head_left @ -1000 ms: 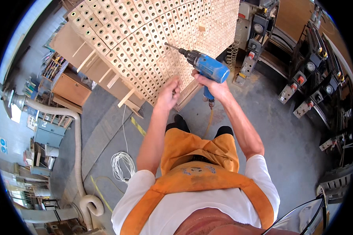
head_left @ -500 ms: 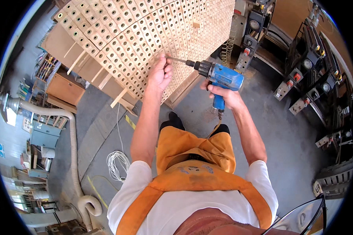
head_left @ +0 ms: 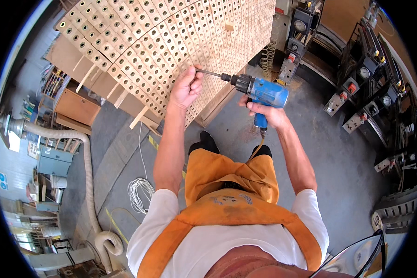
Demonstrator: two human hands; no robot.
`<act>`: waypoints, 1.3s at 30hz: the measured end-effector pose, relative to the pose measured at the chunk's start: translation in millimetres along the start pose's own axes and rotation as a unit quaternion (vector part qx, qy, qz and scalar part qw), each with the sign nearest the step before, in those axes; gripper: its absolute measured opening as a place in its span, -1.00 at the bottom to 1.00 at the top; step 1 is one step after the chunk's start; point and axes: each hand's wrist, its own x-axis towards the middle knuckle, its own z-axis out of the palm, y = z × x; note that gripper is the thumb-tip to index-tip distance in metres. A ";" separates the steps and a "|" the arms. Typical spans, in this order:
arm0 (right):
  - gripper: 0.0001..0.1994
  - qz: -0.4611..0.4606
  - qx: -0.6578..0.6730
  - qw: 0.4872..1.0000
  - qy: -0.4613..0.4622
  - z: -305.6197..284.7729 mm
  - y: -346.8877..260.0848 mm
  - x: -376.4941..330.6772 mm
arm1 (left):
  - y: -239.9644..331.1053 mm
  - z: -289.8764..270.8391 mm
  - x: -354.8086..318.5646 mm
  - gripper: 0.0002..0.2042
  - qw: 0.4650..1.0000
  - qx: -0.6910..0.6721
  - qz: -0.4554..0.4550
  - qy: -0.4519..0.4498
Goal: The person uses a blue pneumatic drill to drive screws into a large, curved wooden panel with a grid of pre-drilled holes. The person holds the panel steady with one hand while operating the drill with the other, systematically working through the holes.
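at frame centre-top, right hand (head_left: 269,113) clamped round the handle of the blue drill (head_left: 263,92), long axis lying level with bit (head_left: 209,73) pointing left into the nearer left hand (head_left: 186,87), closed about the bit tip against the holed wood stack (head_left: 171,41).

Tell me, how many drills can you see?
1. The blue drill is in the right hand, its bit pointing left at the stack of holed wooden blocks. The left hand pinches the bit's tip. Others may be hidden among the machines.
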 end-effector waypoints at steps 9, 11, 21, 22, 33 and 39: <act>-0.69 -0.035 -0.175 0.981 0.071 25.9 0.6 8.9 | 4.6 32.2 27.2 -0.75 0.987 0.063 0.017 0.150; -0.75 -0.081 -0.082 0.990 0.080 33.6 8.9 26.5 | 2.9 31.9 33.8 -0.74 0.989 0.017 0.048 0.142; -0.80 -0.031 0.021 0.994 0.102 39.1 -12.4 40.6 | -12.4 29.8 27.2 -0.76 0.982 0.019 -0.017 0.189; -0.80 -0.042 0.008 0.994 0.097 37.9 -12.6 41.7 | -18.4 28.1 21.0 -0.76 0.982 0.029 -0.044 0.180; -0.76 -0.088 -0.152 0.982 0.074 41.0 -24.9 42.1 | -69.1 11.1 -24.1 -0.71 0.968 0.089 -0.165 0.166; -0.77 -0.096 -0.111 0.986 0.080 36.2 -14.5 47.0 | -50.9 17.2 -14.9 -0.74 0.971 0.076 -0.123 0.189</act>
